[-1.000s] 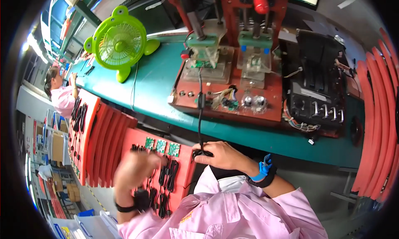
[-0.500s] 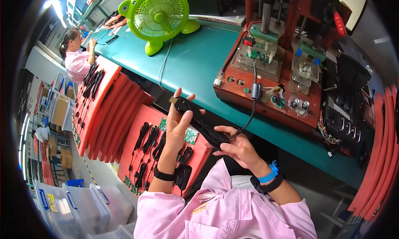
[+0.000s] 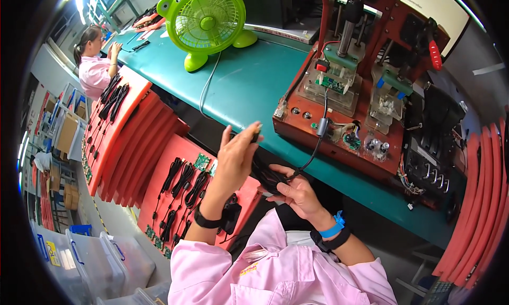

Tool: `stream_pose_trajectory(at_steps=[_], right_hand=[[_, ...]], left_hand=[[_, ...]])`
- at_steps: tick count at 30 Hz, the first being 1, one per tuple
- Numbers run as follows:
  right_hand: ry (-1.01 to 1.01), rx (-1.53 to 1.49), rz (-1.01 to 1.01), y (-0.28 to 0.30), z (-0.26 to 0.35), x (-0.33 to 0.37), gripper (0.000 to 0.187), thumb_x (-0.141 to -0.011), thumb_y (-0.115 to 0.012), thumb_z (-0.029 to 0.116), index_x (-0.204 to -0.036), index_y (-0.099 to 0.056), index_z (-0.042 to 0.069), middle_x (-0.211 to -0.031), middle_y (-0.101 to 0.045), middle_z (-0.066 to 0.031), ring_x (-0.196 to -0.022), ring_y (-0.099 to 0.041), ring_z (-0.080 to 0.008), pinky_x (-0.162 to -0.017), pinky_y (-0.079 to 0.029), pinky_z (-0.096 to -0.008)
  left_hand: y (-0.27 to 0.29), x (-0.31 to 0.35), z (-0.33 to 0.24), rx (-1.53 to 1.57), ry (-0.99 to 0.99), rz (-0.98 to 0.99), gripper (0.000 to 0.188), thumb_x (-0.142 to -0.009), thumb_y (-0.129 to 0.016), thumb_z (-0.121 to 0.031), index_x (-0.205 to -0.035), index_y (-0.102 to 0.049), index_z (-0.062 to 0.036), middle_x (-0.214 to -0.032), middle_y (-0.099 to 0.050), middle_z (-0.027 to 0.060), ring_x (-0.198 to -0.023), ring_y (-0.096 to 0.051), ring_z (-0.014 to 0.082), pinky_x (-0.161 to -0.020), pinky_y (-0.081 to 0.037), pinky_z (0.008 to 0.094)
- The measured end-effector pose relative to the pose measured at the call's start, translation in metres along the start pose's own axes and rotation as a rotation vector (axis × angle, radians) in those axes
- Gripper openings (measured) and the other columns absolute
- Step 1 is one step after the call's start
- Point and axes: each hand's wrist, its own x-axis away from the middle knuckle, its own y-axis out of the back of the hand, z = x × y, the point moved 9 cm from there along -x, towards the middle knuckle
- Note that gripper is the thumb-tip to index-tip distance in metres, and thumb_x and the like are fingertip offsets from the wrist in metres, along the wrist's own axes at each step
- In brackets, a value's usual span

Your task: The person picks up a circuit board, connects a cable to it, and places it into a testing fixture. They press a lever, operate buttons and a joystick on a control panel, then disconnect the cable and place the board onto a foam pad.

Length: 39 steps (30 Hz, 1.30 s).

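A coiled black cable (image 3: pixel 265 176) hangs between my two hands above the table's near edge. My right hand (image 3: pixel 301 196) is closed around the lower end of the coil. My left hand (image 3: pixel 236 159) pinches the cable's free end, where a small plug (image 3: pixel 257 132) shows between its fingertips; the back of that hand hides part of the coil. From the coil, the cable runs up through a dark cylindrical bead (image 3: pixel 322 125) to a green circuit board (image 3: pixel 333 84), which sits on a clear plate in the red test fixture (image 3: pixel 294 125).
A green fan (image 3: pixel 207 24) stands on the green table (image 3: pixel 238 93). Stacked red foam trays (image 3: pixel 132 162) are at left; a nearer tray (image 3: pixel 159 199) holds several cables and boards. A co-worker (image 3: pixel 95 61) sits far left. Clear bins (image 3: pixel 95 262) stand lower left; red tubes hang right.
My left hand has turned, its back now showing, and its fingers have closed on the plug end. My right hand still holds the coil, slightly lower. The view has shifted a little.
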Motion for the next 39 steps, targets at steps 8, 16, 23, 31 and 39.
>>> stream_pose_trajectory(at_steps=[8, 16, 23, 31, 39], right_hand=[[0.001, 0.209, -0.006, 0.004, 0.011, 0.01, 0.053, -0.084, -0.053, 0.016, -0.127, -0.028, -0.001, -0.113, -0.049, -0.0149, -0.093, -0.058, -0.0253, -0.076, -0.05, -0.0322], [0.036, 0.172, 0.051, 0.008, 0.011, 0.009, 0.054, -0.083, -0.054, 0.017, -0.127, -0.028, -0.001, -0.113, -0.049, -0.0133, -0.094, -0.056, -0.022, -0.077, -0.05, -0.035], [0.083, 0.117, 0.082, -0.003, 0.025, 0.014, 0.054, -0.084, -0.054, 0.018, -0.129, -0.028, 0.001, -0.109, -0.052, -0.0099, -0.091, -0.056, -0.0155, -0.076, -0.049, -0.03], [0.197, 0.301, 0.146, 0.017, 0.005, 0.016, 0.037, -0.086, -0.052, 0.025, -0.116, -0.046, 0.003, -0.103, -0.056, -0.0043, -0.088, -0.055, -0.0123, -0.076, -0.045, -0.0267], [0.303, 0.713, 0.116, -0.015, 0.009, -0.006, 0.026, -0.082, -0.056, 0.02, -0.097, -0.052, 0.0, -0.09, -0.057, -0.0081, -0.085, -0.054, -0.0157, -0.075, -0.043, -0.0271]], left_hand=[[-0.008, -0.011, -0.013, 0.051, 0.094, -0.121, 0.02, -0.07, -0.062, 0.0, -0.087, -0.051, -0.0003, -0.061, -0.05, 0.0087, -0.062, -0.051, 0.0258, -0.068, -0.042, 0.0341], [-0.006, -0.018, -0.021, 0.025, 0.081, -0.198, 0.021, -0.068, -0.065, -0.002, -0.082, -0.049, -0.001, -0.056, -0.044, 0.0083, -0.054, -0.047, 0.0252, -0.056, -0.04, 0.0337], [-0.012, -0.028, -0.019, 0.058, 0.237, -0.159, 0.021, -0.07, -0.065, -0.006, -0.08, -0.048, -0.0008, -0.056, -0.045, 0.0105, -0.054, -0.048, 0.0287, -0.052, -0.039, 0.0361], [0.056, -0.072, -0.035, -0.102, 0.14, -0.433, 0.012, -0.074, -0.061, -0.01, -0.085, -0.061, -0.0033, -0.071, -0.058, 0.008, -0.06, -0.055, 0.0178, -0.052, -0.043, 0.028], [0.226, 0.012, -0.031, -0.096, -0.214, -1.29, 0.021, -0.079, -0.05, -0.01, -0.061, -0.055, 0.0012, -0.063, -0.057, 0.0112, -0.048, -0.05, 0.0177, -0.048, -0.045, 0.0271]])
